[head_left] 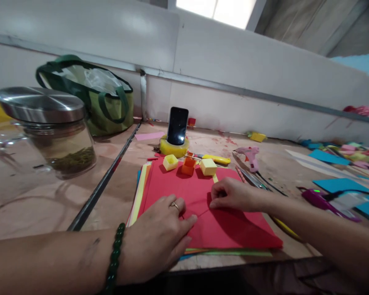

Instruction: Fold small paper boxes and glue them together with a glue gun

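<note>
A red sheet of paper lies on top of a stack of coloured sheets near the table's front edge. My left hand rests flat on the red sheet's near left part, fingers stretched out, a ring on one finger and a green bead bracelet at the wrist. My right hand is curled with its fingertips pinching a raised fold of the red paper near the sheet's middle. Three small folded paper boxes stand at the sheet's far edge: a yellow one, an orange one, a pale yellow one.
A phone stands upright in a yellow tape roll. A glass jar with a steel lid and a green bag sit at left. A pink glue gun, a yellow cutter, a purple tool and blue paper lie at right.
</note>
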Motion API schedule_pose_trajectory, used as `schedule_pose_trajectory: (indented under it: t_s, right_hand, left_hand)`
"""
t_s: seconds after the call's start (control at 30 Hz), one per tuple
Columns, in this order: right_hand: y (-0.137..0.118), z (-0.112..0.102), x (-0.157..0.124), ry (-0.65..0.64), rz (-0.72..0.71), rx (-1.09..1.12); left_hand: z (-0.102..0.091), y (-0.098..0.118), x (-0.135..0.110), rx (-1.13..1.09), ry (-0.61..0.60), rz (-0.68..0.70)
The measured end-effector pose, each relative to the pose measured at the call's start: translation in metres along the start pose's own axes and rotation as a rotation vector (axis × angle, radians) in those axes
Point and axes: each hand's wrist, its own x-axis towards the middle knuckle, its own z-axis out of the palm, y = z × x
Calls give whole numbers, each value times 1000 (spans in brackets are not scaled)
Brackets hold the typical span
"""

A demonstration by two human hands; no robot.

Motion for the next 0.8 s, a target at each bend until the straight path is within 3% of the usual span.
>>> schedule_pose_trajectory:
  t_s: [0.17, 0.3, 0.37, 0.47, 0.63, 0.8]
  right_hand:
    - [-40, -5, 5, 79, -51, -166]
    - [-54, 8, 22, -66, -10, 62]
    - [-50, 11, 28, -137, 37, 158]
    - [-37, 6, 29, -145, 87, 209]
    - [-11, -3, 23, -23, 174, 190]
    - [12, -5, 14, 103, 185, 153]
  left_hand:
    - [0, 2, -1, 64, 20, 9]
    - [0, 0, -2, 65, 26, 15]
    - [0, 0, -1, 60, 21, 27]
    - [-2, -1, -1, 59, -1, 51]
    - [-6, 0, 0, 71, -59, 48]
    - [-4, 0, -1, 64, -38, 35]
